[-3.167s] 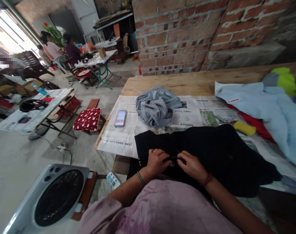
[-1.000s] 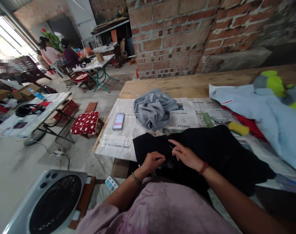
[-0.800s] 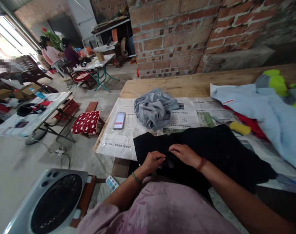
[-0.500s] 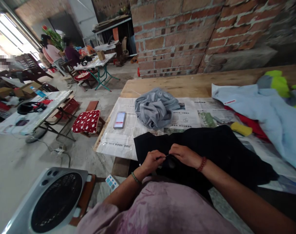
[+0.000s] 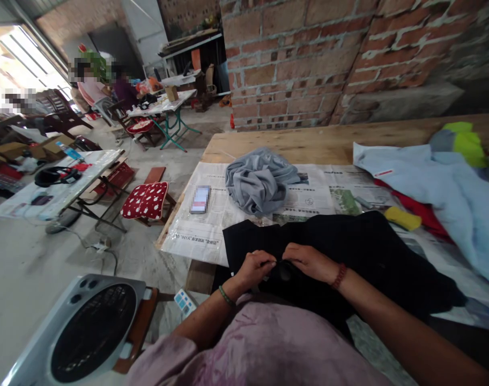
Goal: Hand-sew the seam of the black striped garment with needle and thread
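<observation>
A black garment (image 5: 341, 241) is spread over the table's front edge and hangs down toward my lap. My left hand (image 5: 254, 269) is closed in a pinch at its near edge, fingertips on the dark cloth. Just to the right, my right hand (image 5: 309, 261) pinches too, its fingertips close to the left ones. Whatever lies between the right fingertips is too small to make out. A dark oval patch shows in the cloth below the fingers.
Newspaper (image 5: 200, 236) covers the wooden table (image 5: 309, 140). On it are a crumpled grey cloth (image 5: 256, 179), a phone (image 5: 200, 199), a yellow object (image 5: 403, 218) and a light-blue garment (image 5: 429, 171). A fan-like appliance (image 5: 95, 327) stands lower left. People sit at far tables.
My fingertips are lower and against the black cloth; the thin, pale thing that showed between them before is no longer visible. The view has shifted slightly.
</observation>
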### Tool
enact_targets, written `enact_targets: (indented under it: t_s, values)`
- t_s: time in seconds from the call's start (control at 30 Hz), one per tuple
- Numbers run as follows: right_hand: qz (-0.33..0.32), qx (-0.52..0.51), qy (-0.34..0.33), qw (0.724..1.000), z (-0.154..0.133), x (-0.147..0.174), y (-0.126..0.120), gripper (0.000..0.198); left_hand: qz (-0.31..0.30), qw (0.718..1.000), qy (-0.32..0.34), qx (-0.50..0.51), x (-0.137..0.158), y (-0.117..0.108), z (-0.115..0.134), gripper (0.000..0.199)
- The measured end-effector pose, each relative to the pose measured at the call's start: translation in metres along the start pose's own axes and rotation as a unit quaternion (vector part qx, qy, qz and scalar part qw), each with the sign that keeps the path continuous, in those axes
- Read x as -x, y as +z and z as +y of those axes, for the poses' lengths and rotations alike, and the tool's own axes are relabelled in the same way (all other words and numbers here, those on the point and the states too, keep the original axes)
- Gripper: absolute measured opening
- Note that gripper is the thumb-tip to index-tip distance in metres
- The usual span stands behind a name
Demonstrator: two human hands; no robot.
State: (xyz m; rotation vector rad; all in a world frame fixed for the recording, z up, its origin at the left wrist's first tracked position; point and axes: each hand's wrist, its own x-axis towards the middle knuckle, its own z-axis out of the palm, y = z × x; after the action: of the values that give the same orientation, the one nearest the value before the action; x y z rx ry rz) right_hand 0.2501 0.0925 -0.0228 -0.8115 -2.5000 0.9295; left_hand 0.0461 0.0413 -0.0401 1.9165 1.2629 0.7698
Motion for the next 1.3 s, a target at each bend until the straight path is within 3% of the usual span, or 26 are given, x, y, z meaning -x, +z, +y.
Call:
enact_targets:
  t_s: [0.3,0.7,1.1,1.3]
  values:
    - [-0.008,-0.020,-0.028,0.999,0.003,0.001,0.005,0.028,-0.022,0.999,-0.028,0.036,-0.001,0.001,0.001,0.016]
    - [-0.065,0.169,-0.133,0.974,-0.010,-0.010,-0.011,0.031,-0.033,0.998,0.010,0.054,-0.004,-0.006,0.009,0.015]
    - [-0.079,0.236,-0.223,0.943,-0.001,-0.013,-0.003,0.027,-0.060,0.992,-0.045,0.097,-0.002,0.001,0.003,0.014]
    - [-0.088,0.246,-0.171,0.950,0.003,-0.015,-0.001,0.025,-0.040,0.984,-0.087,0.149,0.002,0.003,0.001,0.015]
